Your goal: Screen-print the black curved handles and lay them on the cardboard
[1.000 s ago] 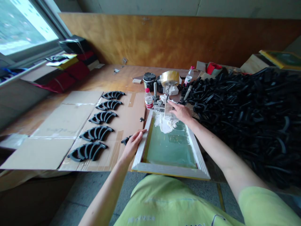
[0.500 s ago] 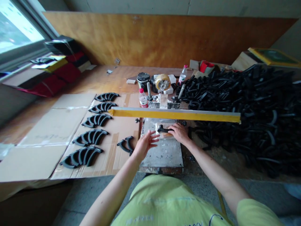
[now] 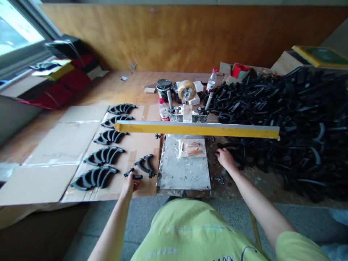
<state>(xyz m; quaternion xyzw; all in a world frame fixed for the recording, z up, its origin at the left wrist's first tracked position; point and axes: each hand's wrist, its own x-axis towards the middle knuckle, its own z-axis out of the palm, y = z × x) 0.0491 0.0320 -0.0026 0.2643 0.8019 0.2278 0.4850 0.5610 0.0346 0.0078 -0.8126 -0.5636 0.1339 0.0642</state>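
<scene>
My left hand [image 3: 129, 186] is closed around a black curved plastic handle [image 3: 137, 177], low over the cardboard [image 3: 108, 197]. Just beyond it lie two more black curved handles [image 3: 145, 164], side by side. Over on the right, my right hand [image 3: 225, 158] has its fingers bent in at the near left edge of the pile. They are against a black curved handle [image 3: 227, 145], and the fingertips are partly hidden. Between my hands is a metal plate [image 3: 185, 175] bearing a taped pad [image 3: 193, 148] with orange-brown pieces on it; no handle rests there.
Several fanned rows of black handles [image 3: 104, 156] lie on the left cardboard. A long yellow-edged bar [image 3: 198, 129] spans above the plate. Behind stand a bottle [image 3: 163, 110], a second bottle [image 3: 211, 81], a black tub [image 3: 164, 88] and a tape roll [image 3: 187, 90]. A large black pile [image 3: 282, 116] covers the right side.
The handle that my right hand held over the pad is now in my left hand, which has moved left to the cardboard. My right hand has moved right to the pile's edge.
</scene>
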